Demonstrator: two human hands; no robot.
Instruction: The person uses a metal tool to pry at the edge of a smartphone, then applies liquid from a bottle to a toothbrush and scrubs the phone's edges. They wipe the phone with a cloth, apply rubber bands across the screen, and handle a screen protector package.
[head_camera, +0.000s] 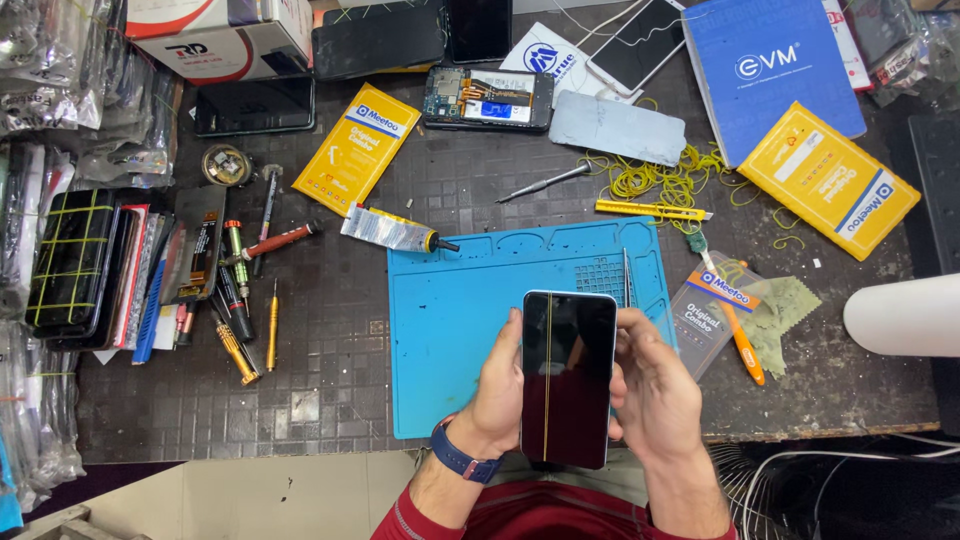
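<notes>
We are at the inspection step: our left hand (497, 393) and right hand (655, 392) clasp a slim dark-glass smartphone with a pale frame (567, 378) by its long edges, upright above the near edge of the blue silicone work mat (470, 300). Its black screen shows one thin bright line running top to bottom. Next, we judge, comes laying it flat on the mat, with the steel tweezers (627, 278) close.

Blue wristband (464, 459), red striped sleeve (425, 518), bare hands
</notes>
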